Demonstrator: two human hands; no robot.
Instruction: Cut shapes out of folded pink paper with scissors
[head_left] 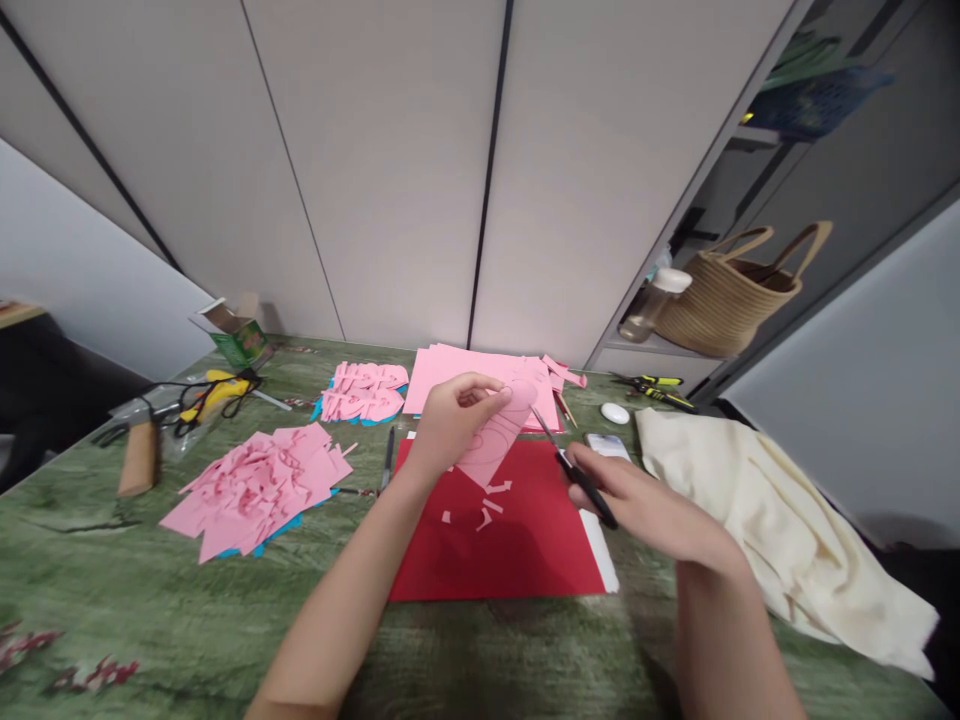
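My left hand (461,415) pinches a pink paper strip (491,440) marked with drawn curved outlines, its upper end rounded. Black-handled scissors (592,492) are in my right hand (626,495), their blades pointing up and left to the edge of the strip near its rounded end. Whether the blades are parted is too small to tell. Beneath both hands lies a red sheet (510,550) with several small pink scraps (491,507) on it, and a white edge shows under its right side.
Pink sheets (439,375) lie behind the hands. Cut pink shapes (365,392) and a heap of pink scraps (259,480) are at left, beside a pen (388,458). Cream cloth (727,480), pliers (660,392), a phone (607,445) and a white round object (615,412) sit at right.
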